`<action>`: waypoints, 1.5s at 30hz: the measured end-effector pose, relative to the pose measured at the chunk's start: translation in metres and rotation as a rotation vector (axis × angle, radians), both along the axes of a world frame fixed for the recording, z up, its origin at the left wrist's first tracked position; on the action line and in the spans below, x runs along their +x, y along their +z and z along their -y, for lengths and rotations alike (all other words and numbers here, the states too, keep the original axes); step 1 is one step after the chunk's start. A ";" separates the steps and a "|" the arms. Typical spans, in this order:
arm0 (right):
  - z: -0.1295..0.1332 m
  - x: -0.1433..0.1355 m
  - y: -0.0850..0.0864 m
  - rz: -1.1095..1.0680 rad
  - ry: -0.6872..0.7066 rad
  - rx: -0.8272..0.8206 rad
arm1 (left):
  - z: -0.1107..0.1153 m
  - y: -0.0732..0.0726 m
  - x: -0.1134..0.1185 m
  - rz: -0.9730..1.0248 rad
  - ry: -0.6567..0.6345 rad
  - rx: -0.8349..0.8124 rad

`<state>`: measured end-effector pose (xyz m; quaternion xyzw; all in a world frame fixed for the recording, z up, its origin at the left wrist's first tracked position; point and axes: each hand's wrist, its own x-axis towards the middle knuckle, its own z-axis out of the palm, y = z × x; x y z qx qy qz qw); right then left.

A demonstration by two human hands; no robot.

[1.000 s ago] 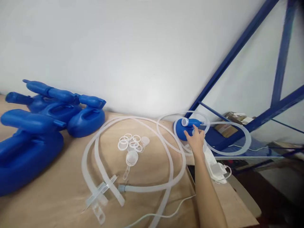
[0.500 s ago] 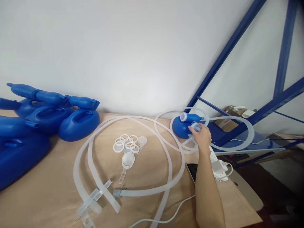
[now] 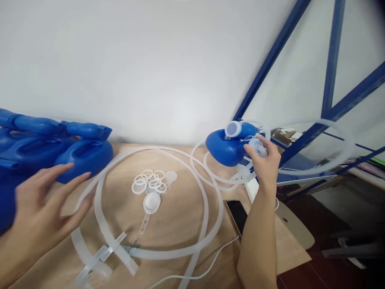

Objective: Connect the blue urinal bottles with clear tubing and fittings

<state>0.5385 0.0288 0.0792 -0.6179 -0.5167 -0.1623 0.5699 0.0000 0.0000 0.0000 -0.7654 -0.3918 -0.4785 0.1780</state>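
My right hand (image 3: 266, 160) has its fingers closed round the clear plastic neck (image 3: 258, 147) of a blue container (image 3: 225, 148) at the right. This container hangs tilted above the table, with a blue bottle-shaped part (image 3: 247, 130) and a white cap (image 3: 233, 129) on top. Clear tubing (image 3: 345, 144) loops out behind my right wrist. My left hand (image 3: 45, 204) is at the left, slightly blurred, fingers spread with nothing in them, in front of several blue containers (image 3: 87, 156).
White rings and caps (image 3: 152, 202) lie mid-table inside coiled clear tubes (image 3: 177, 253). A clear plastic strip (image 3: 100, 257) is at the front left. A phone (image 3: 237, 212) and white cable (image 3: 207, 275) lie near my right forearm. A blue metal frame (image 3: 270, 56) stands at the right.
My left hand has come into view at the left. The blue container at the right has been lifted and tilted, its tubing raised with it. The view has shifted rightward.
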 end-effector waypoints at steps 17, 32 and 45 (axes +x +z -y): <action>0.009 -0.106 0.012 0.397 0.498 -0.463 | -0.097 0.024 0.184 -0.058 -0.477 -0.183; -0.003 -0.135 -0.021 0.903 0.303 -0.578 | -0.116 0.002 0.184 -0.147 -0.700 -0.193; -0.021 -0.143 -0.024 0.794 0.374 -0.673 | -0.112 -0.004 0.186 -0.314 -0.475 0.092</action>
